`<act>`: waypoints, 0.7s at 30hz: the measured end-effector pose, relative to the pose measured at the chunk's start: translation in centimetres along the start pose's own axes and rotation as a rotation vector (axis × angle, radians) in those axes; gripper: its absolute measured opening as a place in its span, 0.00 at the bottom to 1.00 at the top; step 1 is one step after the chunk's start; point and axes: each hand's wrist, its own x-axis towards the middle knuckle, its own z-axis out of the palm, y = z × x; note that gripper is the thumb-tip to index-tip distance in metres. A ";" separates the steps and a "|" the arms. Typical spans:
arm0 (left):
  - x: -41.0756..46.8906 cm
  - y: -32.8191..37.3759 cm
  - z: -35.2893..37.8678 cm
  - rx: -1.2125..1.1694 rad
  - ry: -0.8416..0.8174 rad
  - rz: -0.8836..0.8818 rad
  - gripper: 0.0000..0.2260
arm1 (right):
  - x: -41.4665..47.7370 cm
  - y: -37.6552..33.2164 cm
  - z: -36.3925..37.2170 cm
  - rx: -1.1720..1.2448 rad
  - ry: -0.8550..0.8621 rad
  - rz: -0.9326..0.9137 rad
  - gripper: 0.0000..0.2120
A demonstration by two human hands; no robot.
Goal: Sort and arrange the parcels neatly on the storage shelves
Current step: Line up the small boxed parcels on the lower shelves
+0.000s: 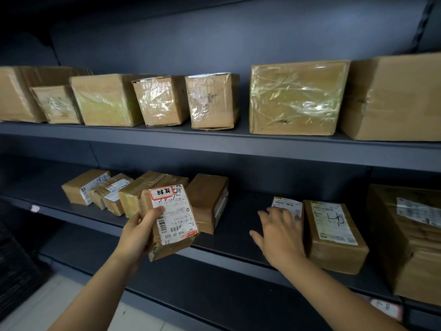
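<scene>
My left hand (pixel 138 231) grips a small brown parcel (pixel 173 225) with a white label, held in front of the lower shelf (pixel 238 253). My right hand (pixel 279 232) reaches onto that shelf with fingers spread, touching a flat parcel with a white label (pixel 287 205) that it mostly hides. A labelled brown box (pixel 334 232) sits just right of that hand. Behind the held parcel, several small taped parcels (pixel 112 191) stand in a row, and a taller brown one (pixel 210 199) stands right of it.
The upper shelf (pixel 214 145) carries a row of several taped cardboard boxes (pixel 293 97). A large box (pixel 410 237) stands at the lower shelf's right end. There is bare shelf between the taller parcel and my right hand. Pale floor shows at bottom left.
</scene>
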 end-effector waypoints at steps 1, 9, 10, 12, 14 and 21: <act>-0.1 0.0 0.1 0.015 0.010 0.001 0.17 | 0.2 -0.5 -0.1 0.034 0.028 -0.044 0.27; 0.7 1.5 -0.3 0.035 0.134 0.053 0.20 | 2.4 -4.5 0.5 0.234 0.027 -0.243 0.26; 1.0 1.7 -0.6 0.032 0.141 0.060 0.20 | 2.8 -5.2 0.7 0.242 0.021 -0.260 0.26; 1.7 1.9 -1.5 0.028 0.138 0.083 0.20 | 3.6 -6.8 1.1 0.243 0.004 -0.293 0.27; 2.5 2.4 -2.4 0.030 0.115 0.096 0.19 | 4.7 -8.6 1.5 0.232 -0.010 -0.312 0.29; 6.4 3.8 -5.4 0.071 -0.063 0.114 0.17 | 9.1 -15.0 2.2 0.149 -0.047 -0.134 0.29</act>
